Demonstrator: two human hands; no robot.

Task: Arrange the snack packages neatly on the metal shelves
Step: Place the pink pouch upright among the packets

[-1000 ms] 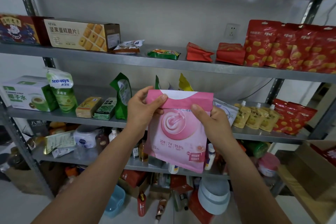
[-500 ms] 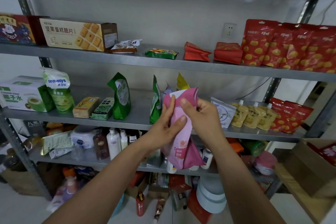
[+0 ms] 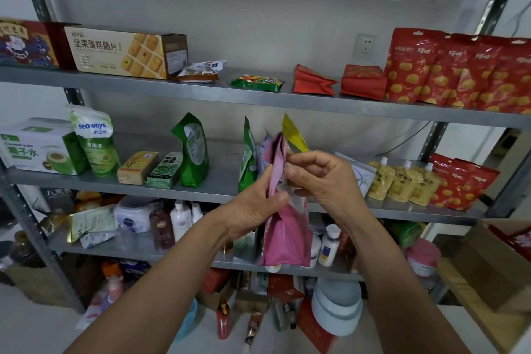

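Right now the fingertips (image 3: 297,174) of the right hand (image 3: 327,184) curl in and pinch the upper part of the pink pouch (image 3: 287,241). The left hand (image 3: 250,210) closes thumb and fingers on the same pouch from nine o'clock, so neither hand is spread wide. The pouch hangs upright and edge-on to the camera, held in the air in front of the middle shelf (image 3: 120,187). Its top is level with a cluster of standing bags behind the grip, a green bag (image 3: 247,158) at eleven o'clock and a yellow bag (image 3: 291,135) at twelve. It rests on nothing yet. Farther out, parts of the job look finished: at three o'clock the spouted yellow pouches (image 3: 402,181) and the red bags (image 3: 462,184) beside them stand in a row. At two o'clock, on the upper shelf (image 3: 201,92), the tall red bags (image 3: 459,69) line up shoulder to shoulder. Much seems left, though. At twelve to one o'clock two red packs (image 3: 363,82) lie slumped, with a flat green packet (image 3: 257,83) and a small white packet (image 3: 201,69) loose nearby. At ten o'clock a lone green pouch (image 3: 192,149) stands well apart from the cluster. I judge the task roughly midway, with this pouch still to be stood in line.
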